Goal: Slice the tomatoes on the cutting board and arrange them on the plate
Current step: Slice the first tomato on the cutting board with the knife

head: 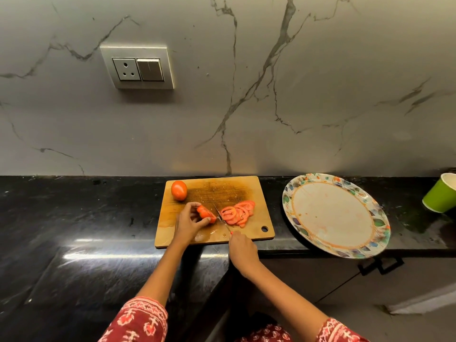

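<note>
Right now the slicing is partway through: on the wooden cutting board (214, 211), the left hand (190, 224) curls its fingers round the uncut remainder of a tomato (206, 214), pinning it to the wood, while the right hand (243, 250) is closed round the handle of a small knife (222, 218) whose thin blade stands just right of the held piece, at its cut face. Just beyond the blade to the right lies a fanned heap of tomato slices (238, 213), overlapping one another, and a whole tomato (179, 190) waits at the far left corner of the board. The floral-rimmed plate (320, 180) sits on the dark worktop (74, 218) to the right of the board, apart from it, with no slices on it yet and its near edge overhanging the worktop's front. A green paper cup (440, 193) stands at the far right. The remaining tomato piece is probably soft, wet and slippery at its cut face, so it seems best held by the skin side with fingertips tucked back from the blade. The slices look limp and fragile; they will likely move best lifted a few at a time from underneath, or carried on the flat of the knife.
</note>
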Demonstrator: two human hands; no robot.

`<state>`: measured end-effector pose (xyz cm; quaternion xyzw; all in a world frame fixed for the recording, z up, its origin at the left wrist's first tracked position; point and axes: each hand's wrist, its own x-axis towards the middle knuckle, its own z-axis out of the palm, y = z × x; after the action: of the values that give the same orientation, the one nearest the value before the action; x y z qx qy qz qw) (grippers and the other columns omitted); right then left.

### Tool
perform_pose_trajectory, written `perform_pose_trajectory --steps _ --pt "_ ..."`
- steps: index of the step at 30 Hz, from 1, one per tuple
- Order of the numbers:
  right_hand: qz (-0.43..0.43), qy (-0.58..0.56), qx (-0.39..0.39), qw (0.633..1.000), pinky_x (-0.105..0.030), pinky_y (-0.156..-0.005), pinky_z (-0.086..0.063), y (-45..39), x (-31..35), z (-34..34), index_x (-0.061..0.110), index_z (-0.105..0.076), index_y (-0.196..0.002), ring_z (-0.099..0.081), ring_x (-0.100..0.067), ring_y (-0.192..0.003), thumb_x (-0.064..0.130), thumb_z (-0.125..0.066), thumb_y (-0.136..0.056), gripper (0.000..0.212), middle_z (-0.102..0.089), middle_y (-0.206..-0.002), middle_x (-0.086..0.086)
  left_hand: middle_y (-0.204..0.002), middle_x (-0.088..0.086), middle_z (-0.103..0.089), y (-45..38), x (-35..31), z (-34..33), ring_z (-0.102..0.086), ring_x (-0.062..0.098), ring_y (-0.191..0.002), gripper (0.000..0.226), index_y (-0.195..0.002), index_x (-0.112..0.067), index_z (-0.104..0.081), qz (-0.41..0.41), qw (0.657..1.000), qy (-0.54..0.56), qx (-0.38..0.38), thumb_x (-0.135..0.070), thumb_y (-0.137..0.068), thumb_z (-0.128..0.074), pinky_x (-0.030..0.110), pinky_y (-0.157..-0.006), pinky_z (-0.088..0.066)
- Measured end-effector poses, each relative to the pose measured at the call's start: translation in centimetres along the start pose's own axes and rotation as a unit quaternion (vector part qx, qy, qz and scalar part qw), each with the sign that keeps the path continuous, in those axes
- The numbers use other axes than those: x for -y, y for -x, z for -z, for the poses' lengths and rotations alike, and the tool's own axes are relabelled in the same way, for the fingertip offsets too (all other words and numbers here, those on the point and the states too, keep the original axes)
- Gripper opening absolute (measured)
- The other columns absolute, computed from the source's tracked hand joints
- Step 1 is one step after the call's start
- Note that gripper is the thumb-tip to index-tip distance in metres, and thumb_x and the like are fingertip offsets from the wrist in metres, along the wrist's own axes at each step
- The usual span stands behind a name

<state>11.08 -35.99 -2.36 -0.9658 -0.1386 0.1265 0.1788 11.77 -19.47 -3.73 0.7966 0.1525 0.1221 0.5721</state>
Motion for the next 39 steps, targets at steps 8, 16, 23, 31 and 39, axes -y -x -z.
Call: perform_pose_trajectory --steps 8,16,23,31,39 --pt "0.013 -0.142 -0.011 0.990 -0.029 -0.066 -0.032 -1.4 1.0 1.3 0.009 -0.049 -0.086 -0.059 -0.035 -0.089 0.024 -0.024 -0.102 0.033 -0.055 -0.084 -0.013 -0.109 0.000 -0.061 -0.3 0.2 -0.8 -0.059 0.015 -0.103 0.051 -0.112 -0.016 -0.058 -0.039 0.998 -0.015 0.043 -0.006 -0.067 -0.079 0.023 -0.088 -0.051" --pt "0.039 -0.108 -0.047 0.992 -0.028 -0.066 -0.031 -0.2 1.0 1.3 0.002 -0.052 -0.111 -0.059 -0.033 -0.095 0.025 -0.025 -0.103 0.037 -0.062 -0.103 -0.017 -0.124 0.008 -0.058 -0.7 0.3 -1.2 -0.054 0.017 -0.115 0.061 -0.129 -0.009 -0.051 -0.053 0.995 -0.079 0.039 -0.015 -0.074 -0.076 0.031 -0.099 -0.045" --pt "0.022 -0.100 -0.044 0.994 -0.028 -0.067 -0.030 0.2 0.8 1.9 0.004 -0.054 -0.106 -0.059 -0.033 -0.096 0.026 -0.024 -0.103 0.037 -0.062 -0.103 -0.017 -0.115 0.009 -0.062 -0.7 0.2 -2.0 -0.058 0.020 -0.106 0.055 -0.117 -0.009 -0.061 -0.056 0.992 -0.110 -0.017 -0.025 -0.068 -0.080 0.027 -0.090 -0.047" --pt "0.005 -0.083 -0.029 0.996 -0.033 -0.074 -0.042 0.3 1.1 2.5 0.004 -0.051 -0.116 -0.059 -0.034 -0.101 0.028 -0.024 -0.103 0.038 -0.062 -0.107 -0.018 -0.117 0.007 -0.063 -0.8 -0.2 -2.0 -0.059 0.018 -0.106 0.060 -0.120 -0.013 -0.059 -0.067 0.994 -0.084 0.002 -0.022 -0.065 -0.082 0.025 -0.088 -0.050" --pt "-0.005 -0.080 -0.024 0.996 -0.033 -0.073 -0.039 0.9 1.4 2.8 0.005 -0.049 -0.118 -0.058 -0.033 -0.104 0.028 -0.024 -0.103 0.037 -0.061 -0.110 -0.016 -0.109 0.005 -0.066 -1.0 -0.6 -1.5 -0.059 0.013 -0.100 0.046 -0.109 -0.013 -0.065 -0.063 0.995 -0.077 0.030 -0.016 -0.066 -0.081 0.006 -0.076 -0.045"
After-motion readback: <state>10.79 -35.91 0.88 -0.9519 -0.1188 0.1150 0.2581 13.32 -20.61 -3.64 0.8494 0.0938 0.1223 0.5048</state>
